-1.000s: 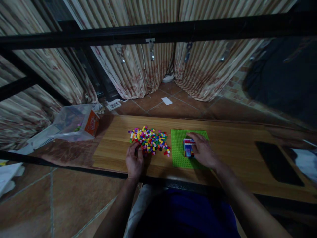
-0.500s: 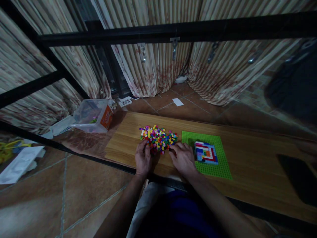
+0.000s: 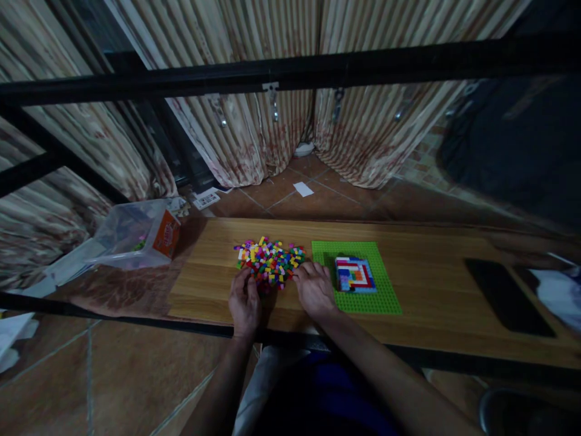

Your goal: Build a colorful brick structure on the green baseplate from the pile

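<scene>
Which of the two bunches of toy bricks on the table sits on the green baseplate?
The assembled brick block; the other bunch is a loose pile on the wooden tabletop.

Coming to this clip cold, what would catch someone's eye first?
Probably the heap of small multicoloured bricks on the wooden table, with the left hand and right hand at its near edge. Next, the bright green baseplate to its right, carrying a blocky build of red, white and blue.

Left hand [image 3: 245, 301] palm-down, fingers curled, right hand [image 3: 314, 289] alongside, forearms converging forward
</scene>
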`<state>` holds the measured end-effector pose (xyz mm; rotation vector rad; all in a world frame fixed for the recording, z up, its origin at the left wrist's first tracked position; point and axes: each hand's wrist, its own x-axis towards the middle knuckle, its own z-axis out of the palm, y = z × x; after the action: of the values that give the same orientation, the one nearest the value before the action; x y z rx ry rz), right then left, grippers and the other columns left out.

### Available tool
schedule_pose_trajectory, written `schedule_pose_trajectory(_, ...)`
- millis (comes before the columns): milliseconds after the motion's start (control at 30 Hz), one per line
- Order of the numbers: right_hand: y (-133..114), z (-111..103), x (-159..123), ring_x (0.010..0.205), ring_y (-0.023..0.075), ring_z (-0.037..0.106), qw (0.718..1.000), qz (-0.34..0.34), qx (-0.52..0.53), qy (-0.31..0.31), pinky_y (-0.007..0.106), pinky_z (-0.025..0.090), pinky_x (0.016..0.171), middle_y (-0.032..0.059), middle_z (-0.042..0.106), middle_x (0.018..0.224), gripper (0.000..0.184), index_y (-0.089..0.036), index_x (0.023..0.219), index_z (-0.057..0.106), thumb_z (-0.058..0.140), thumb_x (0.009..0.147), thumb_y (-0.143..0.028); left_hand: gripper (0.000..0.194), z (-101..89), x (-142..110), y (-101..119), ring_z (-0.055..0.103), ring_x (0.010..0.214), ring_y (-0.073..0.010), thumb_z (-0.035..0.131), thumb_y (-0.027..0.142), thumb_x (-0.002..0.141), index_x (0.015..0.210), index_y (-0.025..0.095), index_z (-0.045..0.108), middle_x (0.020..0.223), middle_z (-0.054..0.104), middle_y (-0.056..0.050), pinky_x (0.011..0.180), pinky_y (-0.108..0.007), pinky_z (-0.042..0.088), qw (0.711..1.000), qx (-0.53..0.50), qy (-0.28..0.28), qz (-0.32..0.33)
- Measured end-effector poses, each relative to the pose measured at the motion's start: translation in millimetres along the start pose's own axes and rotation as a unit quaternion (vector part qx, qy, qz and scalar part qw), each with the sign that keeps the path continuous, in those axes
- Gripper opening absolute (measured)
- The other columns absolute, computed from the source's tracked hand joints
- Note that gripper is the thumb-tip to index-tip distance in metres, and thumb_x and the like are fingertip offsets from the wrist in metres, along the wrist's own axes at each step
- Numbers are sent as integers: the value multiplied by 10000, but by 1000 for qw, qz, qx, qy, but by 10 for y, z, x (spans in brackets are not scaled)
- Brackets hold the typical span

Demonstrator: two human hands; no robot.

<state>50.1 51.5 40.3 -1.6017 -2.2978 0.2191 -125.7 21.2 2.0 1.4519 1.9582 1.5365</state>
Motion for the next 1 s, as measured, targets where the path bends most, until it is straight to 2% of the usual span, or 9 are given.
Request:
schedule_pose_trajectory(100, 5, -50, -32, 912, 241, 590, 995, 10, 100, 23, 369, 430, 811, 94, 661, 939, 230, -192, 907, 620, 396, 955, -217, 279, -7, 10, -3, 593, 1101, -212, 465, 310, 901, 1086, 183, 631, 1146, 640, -103, 991, -372, 465, 1000, 13, -4, -1)
schedule_pose_trajectory(167, 27, -116, -78, 841, 209, 628, 977, 28, 209, 42, 331, 461, 764, 75, 671, 899, 230, -194, 932, 606, 383, 963, -243, 277, -12, 16, 2, 597, 1096, -213, 467, 308, 898, 1077, 180, 635, 1136, 646, -103, 987, -369, 468, 1000, 21, -6, -3)
schedule_pose_trajectory(333, 299, -360, -209, 728, 176, 671, 879, 108, 458, 74, 281, 504, 652, 13, 678, 778, 232, -213, 908, 617, 504, 908, -415, 295, -6, 23, 3, 601, 1094, -215, 465, 326, 897, 1077, 167, 636, 1135, 649, -106, 986, -371, 469, 1000, 28, 2, 1)
schedule_pose_trajectory(433, 622, -522, -243, 710, 172, 658, 848, 170, 481, 143, 289, 520, 659, 20, 690, 781, 280, -199, 889, 675, 622, 813, -464, 307, -1, 27, -4, 599, 1100, -220, 463, 333, 895, 1079, 160, 637, 1142, 648, -112, 989, -373, 468, 999, 38, -2, -5)
schedule_pose_trajectory(567, 1062, -677, -263, 550, 138, 594, 808, 272, 466, 237, 259, 497, 533, 10, 657, 621, 355, -169, 772, 696, 713, 688, -514, 311, -1, 30, -3, 598, 1099, -221, 466, 331, 891, 1080, 156, 640, 1140, 650, -116, 996, -375, 463, 999, 43, -8, -2)
schedule_pose_trajectory(667, 1299, -675, -299, 491, 110, 551, 773, 312, 486, 261, 229, 459, 469, 3, 630, 570, 409, -157, 726, 687, 733, 638, -553, 313, -3, 28, 3, 598, 1097, -218, 462, 331, 892, 1084, 157, 639, 1144, 649, -115, 996, -371, 463, 999, 43, -6, 0)
schedule_pose_trajectory(800, 1454, -560, -358, 474, 90, 532, 727, 336, 529, 279, 204, 426, 436, -4, 622, 571, 452, -152, 751, 684, 758, 593, -569, 304, -5, 30, 3, 599, 1095, -219, 463, 331, 892, 1074, 163, 640, 1143, 650, -111, 994, -375, 464, 999, 46, -8, 2)
schedule_pose_trajectory(867, 1477, -510, -375, 483, 94, 543, 726, 337, 530, 278, 210, 443, 449, 2, 627, 581, 463, -149, 764, 682, 755, 595, -574, 304, -7, 34, 2, 599, 1094, -222, 464, 330, 892, 1073, 160, 639, 1141, 650, -114, 991, -379, 465, 999, 47, -11, 1)
schedule_pose_trajectory(1000, 1444, -486, -392, 466, 91, 521, 758, 339, 486, 272, 211, 429, 433, 1, 616, 569, 453, -147, 783, 682, 708, 652, -579, 306, -10, 43, 12, 605, 1081, -226, 456, 328, 894, 1063, 154, 641, 1126, 654, -118, 978, -382, 474, 998, 54, -10, 3)
